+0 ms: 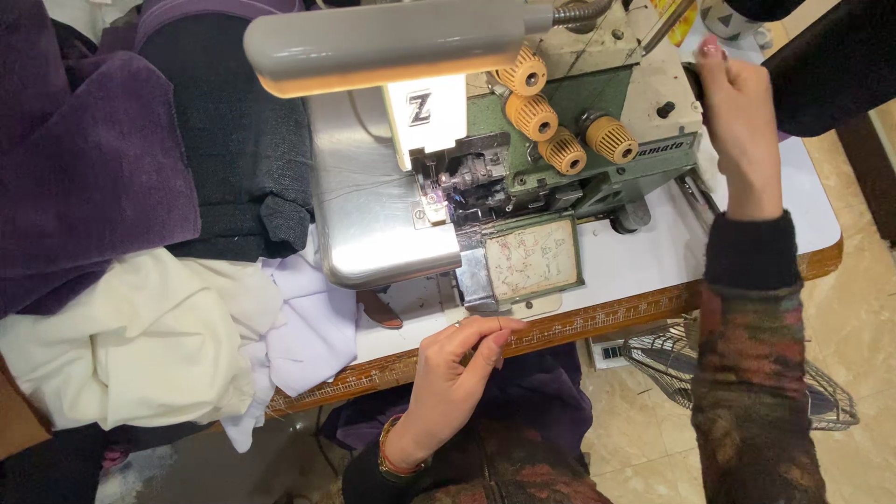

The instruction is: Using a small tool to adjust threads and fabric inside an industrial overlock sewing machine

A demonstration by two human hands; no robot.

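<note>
An overlock sewing machine (597,140) with several orange tension knobs (534,116) stands on a white table (653,257). My left hand (455,369) hovers at the table's front edge, just below the machine's hinged cover plate (530,259). Its thumb and forefinger are pinched together, and nothing shows between them. My right hand (742,121) reaches up to the machine's right side. Its fingers curl round a dark part there and are mostly hidden. The needle area (446,187) is lit, with no cloth under it.
A lamp head (392,42) hangs over the machine. Purple and dark fabric (93,159) is piled at the left, with cream and white cloth (159,336) spilling over the table's edge. A wire fan guard (672,359) stands on the tiled floor at the lower right.
</note>
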